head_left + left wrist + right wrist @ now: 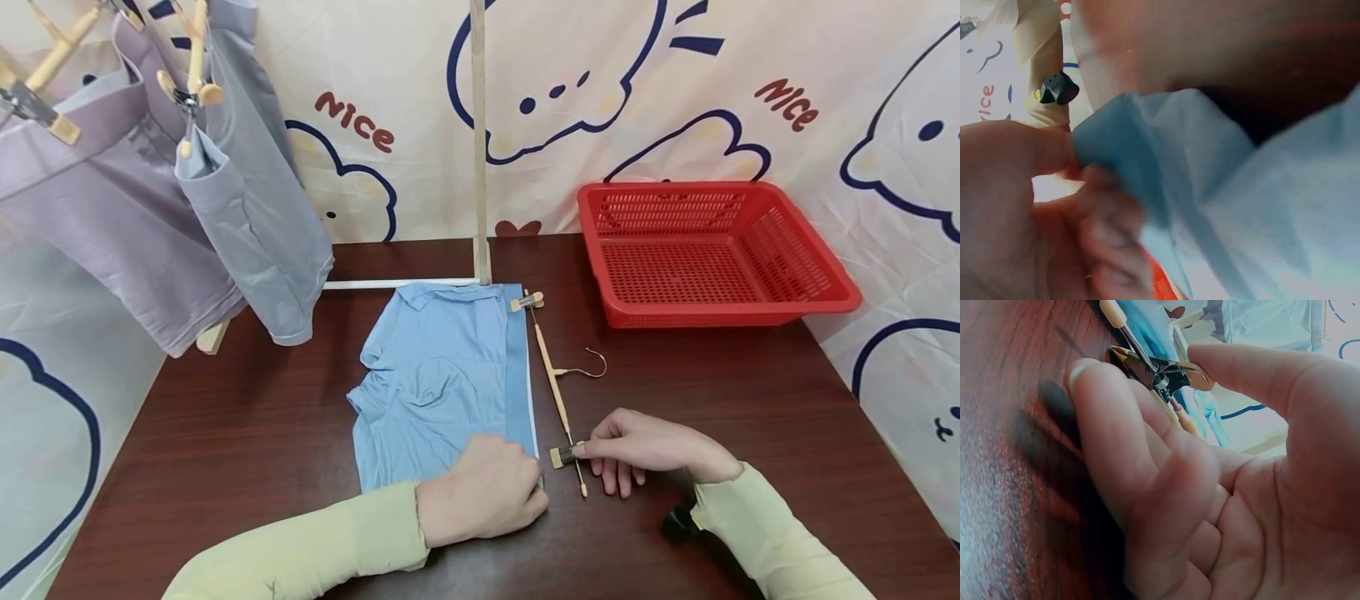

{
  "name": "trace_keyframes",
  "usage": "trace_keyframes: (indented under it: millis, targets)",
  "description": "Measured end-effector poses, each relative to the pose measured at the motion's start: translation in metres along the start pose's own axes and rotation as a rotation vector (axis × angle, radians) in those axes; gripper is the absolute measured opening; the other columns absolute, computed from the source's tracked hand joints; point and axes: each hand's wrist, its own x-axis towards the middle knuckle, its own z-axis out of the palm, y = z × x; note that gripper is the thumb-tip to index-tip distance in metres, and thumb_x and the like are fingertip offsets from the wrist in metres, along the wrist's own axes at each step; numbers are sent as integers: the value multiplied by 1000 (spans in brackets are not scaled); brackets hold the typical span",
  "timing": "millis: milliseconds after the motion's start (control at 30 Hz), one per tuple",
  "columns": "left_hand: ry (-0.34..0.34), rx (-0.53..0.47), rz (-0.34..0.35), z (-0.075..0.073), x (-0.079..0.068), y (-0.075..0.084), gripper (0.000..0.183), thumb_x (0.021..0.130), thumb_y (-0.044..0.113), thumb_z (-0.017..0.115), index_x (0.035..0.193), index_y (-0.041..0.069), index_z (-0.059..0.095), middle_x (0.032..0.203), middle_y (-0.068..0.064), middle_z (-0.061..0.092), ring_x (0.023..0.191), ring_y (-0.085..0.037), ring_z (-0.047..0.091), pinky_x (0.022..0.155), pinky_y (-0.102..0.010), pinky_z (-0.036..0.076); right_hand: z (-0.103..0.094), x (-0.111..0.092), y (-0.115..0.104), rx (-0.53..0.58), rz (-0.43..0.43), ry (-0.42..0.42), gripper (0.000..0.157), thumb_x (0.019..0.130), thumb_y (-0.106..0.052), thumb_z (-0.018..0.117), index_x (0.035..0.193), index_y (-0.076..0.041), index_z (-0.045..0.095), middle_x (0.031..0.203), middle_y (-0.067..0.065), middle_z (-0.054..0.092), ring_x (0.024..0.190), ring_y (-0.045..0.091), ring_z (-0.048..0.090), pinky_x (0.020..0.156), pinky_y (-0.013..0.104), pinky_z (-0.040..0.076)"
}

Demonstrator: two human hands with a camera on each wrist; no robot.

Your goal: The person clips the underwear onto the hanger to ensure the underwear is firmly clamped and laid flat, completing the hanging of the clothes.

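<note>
Light blue boxer briefs (450, 367) lie on the table, waistband to the right. My left hand (483, 492) pinches the near corner of the waistband (1116, 140) between thumb and fingers, lifting it in the left wrist view. Alongside the waistband lies a clip hanger (552, 367) with a wooden bar and a metal hook pointing right. Its far clip (527, 302) overlaps the far end of the waistband. With thumb and fingers my right hand (648, 446) pinches the near clip (1163, 381), which is just right of the waistband's near end.
A red plastic basket (720, 308) stands at the back right. At the left, purple shorts (127, 200) and grey-blue shorts (251, 225) hang from clip hangers. A wooden post (480, 125) rises behind the briefs, with a white rod (360, 285) at its foot.
</note>
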Motion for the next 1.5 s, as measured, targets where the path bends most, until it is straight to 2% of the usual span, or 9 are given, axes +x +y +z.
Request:
trace_keyframes:
  millis: [133,333,467,600,800,933,1133,1267,1500]
  targets:
    - [49,-45,34,1,3,4,32,86,28,67,59,24,50,54,10,48,46,-11,49,39,-35,39,-1,1,-1,-5,1,-2,44,103,-35,59,75,-2,69,65,10,69,52,20,67,43,23,43]
    - [-2,-55,80,8,7,8,24,94,27,64,71,23,59,63,9,55,55,-10,58,44,-33,45,-1,1,0,-14,5,-2,45,103,-37,60,74,-3,70,66,10,69,53,20,67,43,22,44]
    - [-66,-7,59,13,8,12,30,96,48,64,84,21,67,69,8,61,58,-11,60,47,-33,47,-1,1,0,-23,9,-3,46,103,-38,60,74,-4,70,66,10,69,53,21,68,43,23,45]
    - [-112,55,32,16,8,16,46,87,67,67,89,21,70,70,9,61,57,-12,59,46,-33,47,0,1,-2,-26,32,12,49,103,-41,59,74,-3,70,65,10,69,53,22,67,43,25,45]
    - [-49,126,70,15,6,16,36,93,45,69,68,21,60,58,7,54,49,-12,55,41,-32,45,2,0,-3,-3,49,48,48,102,-40,61,74,-2,69,63,11,68,52,21,67,43,27,48]
    - [-40,124,144,14,2,11,32,98,40,66,72,21,61,59,9,54,52,-10,57,44,-29,47,4,-1,-3,18,55,67,43,102,-38,62,78,-3,68,64,12,68,52,22,66,45,29,50]
    - [-62,74,251,11,-4,0,23,96,36,70,78,23,63,65,12,57,59,-8,60,49,-26,48,5,-1,-5,15,37,74,43,103,-37,62,77,-2,67,65,11,68,53,20,65,47,30,53]
    - [-93,27,243,9,-8,-5,23,98,21,66,75,21,61,65,10,57,58,-10,61,46,-28,47,6,0,-3,44,-2,103,43,103,-34,62,77,0,66,66,11,67,52,19,64,49,31,54]
    - [-91,-106,227,1,-15,-13,25,102,22,63,77,19,58,67,9,56,64,-11,65,53,-28,51,9,3,3,128,-79,155,41,104,-28,59,81,5,64,65,11,65,51,17,60,49,30,53]
